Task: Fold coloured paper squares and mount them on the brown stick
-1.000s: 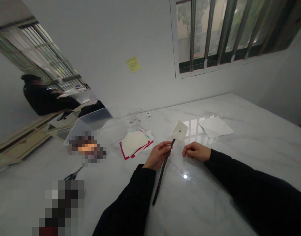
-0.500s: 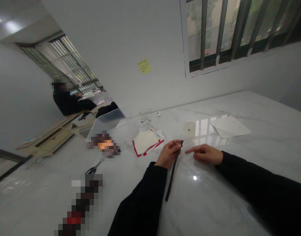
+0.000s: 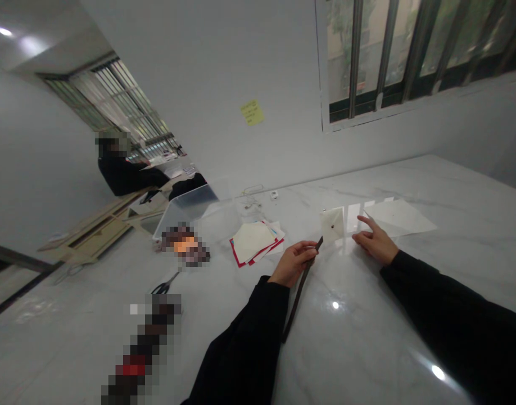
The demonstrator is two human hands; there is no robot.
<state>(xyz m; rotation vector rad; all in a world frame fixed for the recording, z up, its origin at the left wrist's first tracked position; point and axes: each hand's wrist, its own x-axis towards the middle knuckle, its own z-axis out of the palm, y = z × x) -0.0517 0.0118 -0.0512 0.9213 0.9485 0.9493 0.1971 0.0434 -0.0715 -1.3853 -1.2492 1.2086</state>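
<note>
My left hand point(image 3: 295, 263) pinches a long, thin, dark brown strip point(image 3: 299, 297) near its upper end. The strip slants down toward me, its lower end beside my sleeve. Further right, my right hand point(image 3: 376, 243) is raised over the table with the index finger stretched out and the other fingers partly curled; I see nothing held in it. Between the hands and a little beyond them lies a small pale square point(image 3: 333, 220) with a dark spot on it. A larger white sheet point(image 3: 403, 218) lies just behind my right hand.
Stacked cream, red and white papers point(image 3: 254, 243) lie left of my left hand. Scissors point(image 3: 162, 288) and blurred-out items are further left, near a clear plastic bin point(image 3: 190, 211). A white cable point(image 3: 253, 194) lies by the wall. Another person point(image 3: 123, 171) sits in the background.
My right hand has moved right and away from me, off the strip's upper end, toward the white sheet. My left hand keeps its pinch on the strip. The view has shifted slightly.
</note>
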